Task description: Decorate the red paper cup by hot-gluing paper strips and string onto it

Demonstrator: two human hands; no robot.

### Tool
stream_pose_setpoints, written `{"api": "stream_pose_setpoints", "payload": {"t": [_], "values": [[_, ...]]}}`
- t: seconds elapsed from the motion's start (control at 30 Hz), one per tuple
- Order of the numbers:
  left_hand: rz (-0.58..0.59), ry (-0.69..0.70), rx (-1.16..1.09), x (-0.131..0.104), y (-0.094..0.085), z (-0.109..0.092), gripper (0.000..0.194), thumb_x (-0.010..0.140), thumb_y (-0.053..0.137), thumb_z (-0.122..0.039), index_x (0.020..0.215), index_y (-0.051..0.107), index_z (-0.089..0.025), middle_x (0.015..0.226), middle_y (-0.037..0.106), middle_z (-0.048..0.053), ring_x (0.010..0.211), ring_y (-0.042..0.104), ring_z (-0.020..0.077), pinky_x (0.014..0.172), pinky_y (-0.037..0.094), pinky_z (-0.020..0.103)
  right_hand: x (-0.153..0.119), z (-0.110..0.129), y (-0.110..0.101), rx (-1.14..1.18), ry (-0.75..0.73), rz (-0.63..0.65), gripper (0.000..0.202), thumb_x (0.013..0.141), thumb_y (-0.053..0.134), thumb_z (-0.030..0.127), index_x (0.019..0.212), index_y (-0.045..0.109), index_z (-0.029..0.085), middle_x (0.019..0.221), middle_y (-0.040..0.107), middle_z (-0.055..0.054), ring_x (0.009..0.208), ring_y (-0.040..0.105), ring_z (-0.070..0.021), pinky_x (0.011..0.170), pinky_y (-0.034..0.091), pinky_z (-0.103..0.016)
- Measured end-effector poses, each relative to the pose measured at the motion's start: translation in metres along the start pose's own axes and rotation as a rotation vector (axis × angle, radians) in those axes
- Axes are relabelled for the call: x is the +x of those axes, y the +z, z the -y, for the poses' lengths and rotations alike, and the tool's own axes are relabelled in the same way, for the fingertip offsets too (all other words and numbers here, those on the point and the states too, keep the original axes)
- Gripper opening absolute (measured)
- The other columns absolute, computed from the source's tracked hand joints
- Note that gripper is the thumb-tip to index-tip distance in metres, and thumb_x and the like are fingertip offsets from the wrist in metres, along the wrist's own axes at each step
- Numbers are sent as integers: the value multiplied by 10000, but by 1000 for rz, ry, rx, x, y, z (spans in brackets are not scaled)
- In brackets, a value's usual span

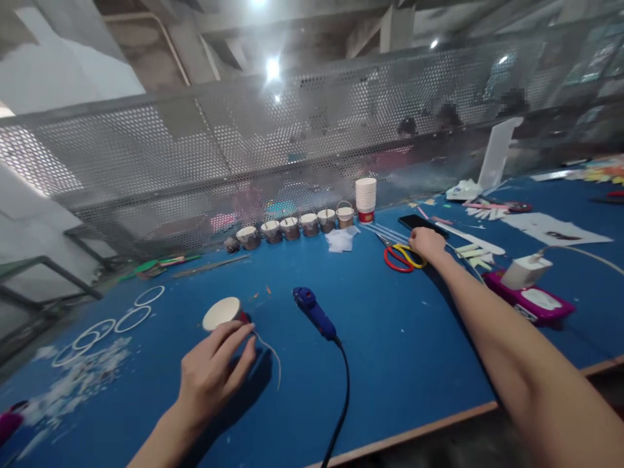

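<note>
Left hand (209,374) half curled at the near side of the cup (220,313), string (279,369) by its fingertips; right hand (429,244), fingers bunched, nearer the scissors (396,248), beside their handles, blades pointing away and left on the worktop (390,364); neither grip can be told

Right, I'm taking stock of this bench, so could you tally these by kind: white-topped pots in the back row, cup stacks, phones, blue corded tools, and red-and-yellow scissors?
Pots: 6
Cup stack: 1
Phone: 1
Blue tool: 1
Scissors: 1
Total: 10
</note>
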State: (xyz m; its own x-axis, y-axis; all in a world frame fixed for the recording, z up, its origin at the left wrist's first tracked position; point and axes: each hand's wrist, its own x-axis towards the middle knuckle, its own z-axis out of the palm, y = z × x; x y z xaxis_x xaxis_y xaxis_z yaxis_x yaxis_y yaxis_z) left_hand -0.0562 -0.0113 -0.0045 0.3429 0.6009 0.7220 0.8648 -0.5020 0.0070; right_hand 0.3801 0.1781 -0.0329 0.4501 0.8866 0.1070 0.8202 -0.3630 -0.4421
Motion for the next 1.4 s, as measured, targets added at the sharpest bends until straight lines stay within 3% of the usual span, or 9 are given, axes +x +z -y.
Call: {"api": "stream_pose_setpoints", "payload": {"t": [0.13,0.23,0.33,0.43,0.6,0.73,0.87,1.1,1.4], "values": [[189,-78,-225,8,8,-22,183,842,522,-251,870,698,-212,853,718,76,697,681,168,630,529,241,-10,10,-16,233,-37,-132,296,875,476,103,1115,651,101,1177,626,-233,1174,546,-377,975,387,-505],[358,-193,-394,14,18,-34,187,834,505,-251,805,685,-207,756,685,49,619,632,152,597,501,247,-22,28,-31,474,-120,-150,385,867,428,104,1213,594,131,1109,662,-176,1040,637,-302,896,471,-422],[517,-367,-549,21,31,-46,155,776,529,-241,734,673,-199,694,658,31,576,600,145,559,474,251,-40,48,-42,725,-208,-55,381,848,384,100,1156,606,119,951,698,-126,783,696,-214,729,549,-339],[624,-677,-706,26,48,-56,142,740,548,-254,778,660,-176,575,589,-12,430,529,106,429,399,218,-66,63,-45,954,-290,57,322,801,415,112,1047,622,140,890,703,-89,749,694,-174,689,564,-305],[536,-1071,-1018,27,69,-69,255,696,639,-357,847,594,-157,603,577,-41,334,510,76,316,315,180,-111,71,-36,1541,-365,388,244,673,707,293,857,579,197,738,676,-7,636,641,-133,623,533,-261],[445,-1178,-1159,28,73,-74,338,668,702,-444,778,551,-161,555,539,-65,324,514,66,295,296,154,-141,74,-29,1479,-388,333,403,699,715,538,767,492,209,559,606,35,468,532,-105,484,445,-226],[456,-1229,-1189,30,75,-74,393,640,733,-486,759,552,-158,530,527,-73,304,501,60,274,284,148,-164,71,-34,1233,-570,224,428,861,523,608,795,578,189,605,618,3,489,534,-111,513,454,-244],[369,-1251,-1200,32,81,-75,406,614,754,-490,706,530,-164,461,492,-89,263,448,43,265,237,139,-191,50,-46,1112,-852,-44,428,981,392,491,827,689,224,567,592,-5,486,526,-132,452,418,-244],[354,-1288,-1212,31,86,-75,389,634,747,-451,749,502,-172,446,510,-93,247,441,50,268,239,147,-200,49,-40,1039,-1176,-45,310,1012,376,330,988,663,217,610,581,2,542,549,-137,540,439,-272]]}}
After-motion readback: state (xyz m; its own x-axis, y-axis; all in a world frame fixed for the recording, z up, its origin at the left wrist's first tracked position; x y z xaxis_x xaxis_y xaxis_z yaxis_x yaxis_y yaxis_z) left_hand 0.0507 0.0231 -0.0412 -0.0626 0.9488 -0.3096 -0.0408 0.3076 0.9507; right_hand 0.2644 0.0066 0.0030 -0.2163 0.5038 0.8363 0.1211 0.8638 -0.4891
